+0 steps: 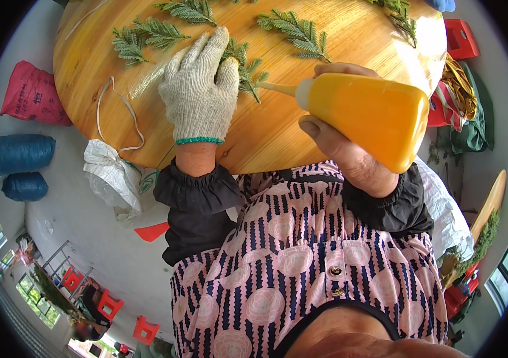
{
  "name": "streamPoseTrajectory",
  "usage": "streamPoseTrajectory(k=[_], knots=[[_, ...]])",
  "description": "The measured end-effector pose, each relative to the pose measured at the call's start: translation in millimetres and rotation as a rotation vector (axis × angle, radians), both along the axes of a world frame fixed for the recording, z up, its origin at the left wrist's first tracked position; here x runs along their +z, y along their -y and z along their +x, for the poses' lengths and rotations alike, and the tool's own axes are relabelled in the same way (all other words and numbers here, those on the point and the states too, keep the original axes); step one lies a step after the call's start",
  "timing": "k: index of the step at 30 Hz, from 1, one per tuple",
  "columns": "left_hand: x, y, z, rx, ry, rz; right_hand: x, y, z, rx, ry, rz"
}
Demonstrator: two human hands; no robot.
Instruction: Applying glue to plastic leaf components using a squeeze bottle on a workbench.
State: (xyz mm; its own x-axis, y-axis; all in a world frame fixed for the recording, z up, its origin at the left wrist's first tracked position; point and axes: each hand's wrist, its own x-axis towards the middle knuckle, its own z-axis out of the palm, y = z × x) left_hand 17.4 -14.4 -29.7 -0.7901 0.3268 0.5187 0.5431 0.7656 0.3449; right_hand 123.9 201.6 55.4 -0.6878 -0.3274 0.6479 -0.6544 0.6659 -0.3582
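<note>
My left hand [201, 89], in a pale knitted work glove with a green cuff, lies on the round wooden table with its fingers stretched out and the thumb apart. A green fir sprig [245, 70] sits beside its thumb and index finger, partly hidden by them. My right hand [349, 146] is bare and wrapped round a yellow squeeze bottle [373, 113], tilted nearly sideways. The bottle's thin nozzle [278, 89] points left, its tip at the sprig's lower stem end. Whether anything comes out of the tip I cannot tell.
More fir sprigs [294, 33] lie spread over the wooden table [146, 113]. A white cord [124, 98] trails near its left edge, above a white sack [111, 176]. Red stools [461, 39], a pink sack [36, 95] and blue bundles [22, 155] stand around. A person [90, 313] is at lower left.
</note>
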Motion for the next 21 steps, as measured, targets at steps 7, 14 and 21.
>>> streamPoseTrajectory(k=[7, 14, 21], knots=[[-3.8, 1.5, -5.9, -0.015, -0.064, 0.019, -13.5, 15.3, 6.8, -0.179, 0.256, -0.222], [9.1, 3.0, 3.5, -0.096, 0.016, -0.003, -22.0, 9.1, 4.8, -0.069, 0.009, -0.088], [17.3, 3.7, -2.4, -0.201, -0.09, 0.07, -25.6, 10.5, 9.4, -0.195, 0.044, -0.134]])
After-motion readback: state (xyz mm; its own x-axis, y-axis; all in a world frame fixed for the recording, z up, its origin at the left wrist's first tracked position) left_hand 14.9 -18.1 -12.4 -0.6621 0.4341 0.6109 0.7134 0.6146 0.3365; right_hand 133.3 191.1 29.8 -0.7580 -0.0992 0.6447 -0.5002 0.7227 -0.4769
